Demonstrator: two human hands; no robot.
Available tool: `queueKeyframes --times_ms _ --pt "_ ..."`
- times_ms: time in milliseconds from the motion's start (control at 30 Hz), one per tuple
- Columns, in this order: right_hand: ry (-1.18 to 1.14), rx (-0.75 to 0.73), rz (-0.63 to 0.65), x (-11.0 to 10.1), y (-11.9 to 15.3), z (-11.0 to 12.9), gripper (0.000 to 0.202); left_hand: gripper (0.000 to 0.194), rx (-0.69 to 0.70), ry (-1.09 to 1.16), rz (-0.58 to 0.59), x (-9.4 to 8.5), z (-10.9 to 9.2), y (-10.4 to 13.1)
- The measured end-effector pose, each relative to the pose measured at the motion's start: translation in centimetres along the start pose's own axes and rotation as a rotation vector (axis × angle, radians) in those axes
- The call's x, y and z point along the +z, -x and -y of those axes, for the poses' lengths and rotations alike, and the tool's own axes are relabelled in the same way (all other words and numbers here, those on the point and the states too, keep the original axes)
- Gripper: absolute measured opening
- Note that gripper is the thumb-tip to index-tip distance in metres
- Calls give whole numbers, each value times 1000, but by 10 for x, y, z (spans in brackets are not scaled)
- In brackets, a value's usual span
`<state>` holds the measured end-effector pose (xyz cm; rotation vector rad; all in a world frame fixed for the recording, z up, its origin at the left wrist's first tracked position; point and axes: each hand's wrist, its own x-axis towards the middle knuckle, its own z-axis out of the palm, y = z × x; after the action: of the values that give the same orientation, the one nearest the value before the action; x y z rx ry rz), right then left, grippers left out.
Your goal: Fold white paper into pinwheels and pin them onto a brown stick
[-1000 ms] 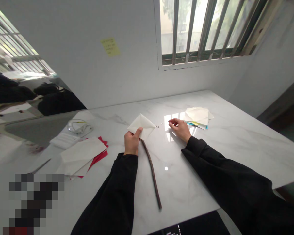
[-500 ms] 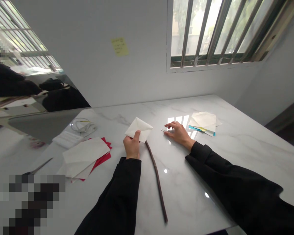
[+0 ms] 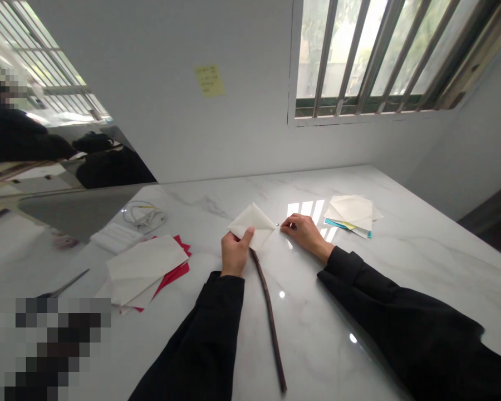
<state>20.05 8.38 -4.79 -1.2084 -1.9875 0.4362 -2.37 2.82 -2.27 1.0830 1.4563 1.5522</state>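
My left hand (image 3: 235,253) grips a folded white paper (image 3: 256,223) with creased flaps, thumb on top and fingers underneath. The paper is turned with one corner pointing to the wall. From beneath it a thin brown stick (image 3: 269,312) runs down the table towards me. To the right, my right hand (image 3: 303,229) rests low at the tabletop with thumb and forefinger pinched together; whatever lies between them is too small to make out. Just left of those fingertips is a tiny shiny piece (image 3: 277,224), close to the paper's right corner.
White and red paper sheets (image 3: 146,267) lie on the left, near scissors (image 3: 69,284) and a coiled cable (image 3: 146,214). Another stack of paper (image 3: 353,211), white with blue and yellow, sits at the right. A yellow note (image 3: 209,81) sticks to the wall beside a barred window (image 3: 367,61).
My left hand has carried the folded paper to the right, nearer my right hand. The fingers of my right hand, spread apart before, have closed into a pinch at the tiny shiny pieces.
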Motion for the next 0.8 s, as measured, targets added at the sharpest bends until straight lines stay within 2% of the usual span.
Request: queueKeyframes --times_ms 200,333,467,567,800 --pt "-329 208 -67 -12 25 5 14 58 -88 146 273 6 -7 10" --pt "-346 319 -21 -26 44 2 21 59 -135 185 399 11 -8 17" --pt "-461 401 106 -37 49 -4 22 56 -132 116 433 12 -14 21" --pt "-464 422 131 -43 48 -2 23 56 -112 77 431 12 -19 23" --pt "-325 233 49 -51 45 13 25 57 -87 47 397 15 -18 22"
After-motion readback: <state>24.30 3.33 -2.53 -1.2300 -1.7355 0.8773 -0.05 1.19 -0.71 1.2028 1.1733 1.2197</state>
